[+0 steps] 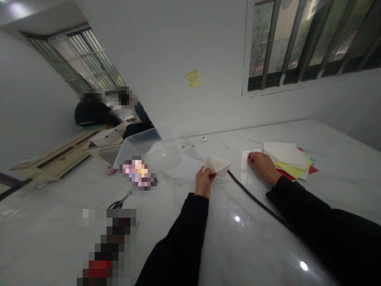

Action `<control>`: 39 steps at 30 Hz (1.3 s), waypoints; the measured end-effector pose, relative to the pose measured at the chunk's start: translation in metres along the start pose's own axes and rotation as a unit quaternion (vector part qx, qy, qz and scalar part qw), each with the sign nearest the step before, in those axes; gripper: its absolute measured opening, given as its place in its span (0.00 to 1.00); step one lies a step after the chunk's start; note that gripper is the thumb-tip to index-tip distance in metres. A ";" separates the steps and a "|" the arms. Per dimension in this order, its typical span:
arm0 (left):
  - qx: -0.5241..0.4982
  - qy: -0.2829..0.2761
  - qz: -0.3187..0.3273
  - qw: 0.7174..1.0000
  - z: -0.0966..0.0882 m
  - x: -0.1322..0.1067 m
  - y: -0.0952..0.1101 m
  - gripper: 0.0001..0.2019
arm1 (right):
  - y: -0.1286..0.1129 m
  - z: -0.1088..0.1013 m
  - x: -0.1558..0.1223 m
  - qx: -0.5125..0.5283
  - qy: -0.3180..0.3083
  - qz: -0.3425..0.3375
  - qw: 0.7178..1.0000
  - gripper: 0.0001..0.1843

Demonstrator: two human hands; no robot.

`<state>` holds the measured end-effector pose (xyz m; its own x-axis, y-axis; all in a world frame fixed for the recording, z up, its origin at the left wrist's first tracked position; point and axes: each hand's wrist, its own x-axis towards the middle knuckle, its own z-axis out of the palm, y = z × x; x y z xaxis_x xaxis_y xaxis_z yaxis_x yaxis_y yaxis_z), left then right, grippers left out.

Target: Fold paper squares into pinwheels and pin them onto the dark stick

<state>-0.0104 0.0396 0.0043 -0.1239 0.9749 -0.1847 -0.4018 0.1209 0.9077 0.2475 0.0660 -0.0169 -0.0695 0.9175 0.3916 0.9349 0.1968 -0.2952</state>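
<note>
The folded white paper (219, 165) is in your left hand (203, 184), ahead of you over the tabletop (175, 216). A likely trouble is creasing: if your left thumb and fingers press too hard, its thin faces could buckle. A grip on one side only could also let the free corner swing down against the dark strip (256, 198), whose end lies just beside it; whether they touch, you cannot tell from here. Your right cuff sits close to the coloured sheets (294, 169), so a careless sweep might scatter them.

Your left arm reaches forward, the fingers closed on the paper's near left edge. Your right hand (264, 163) bends inward, fingers curled together at the small white sheet (244, 161); whether they pinch anything is unclear.
</note>
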 end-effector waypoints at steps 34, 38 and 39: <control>0.107 -0.015 0.068 0.992 -0.003 -0.001 0.000 0.25 | -0.081 -0.012 -0.020 0.353 0.065 -0.005 0.933 0.17; 0.126 -0.031 0.116 0.985 -0.002 -0.003 0.003 0.25 | -0.070 -0.005 -0.014 0.396 0.045 0.090 0.913 0.16; 0.128 -0.027 0.132 0.983 -0.002 -0.003 0.003 0.22 | -0.067 -0.002 -0.013 0.420 0.043 0.101 0.901 0.16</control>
<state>-0.0133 0.0369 0.0067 -0.1415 0.9864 0.0831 -0.1210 -0.1005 0.9876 0.1864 0.0405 -0.0002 0.1334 0.9407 0.3121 0.3289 0.2550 -0.9093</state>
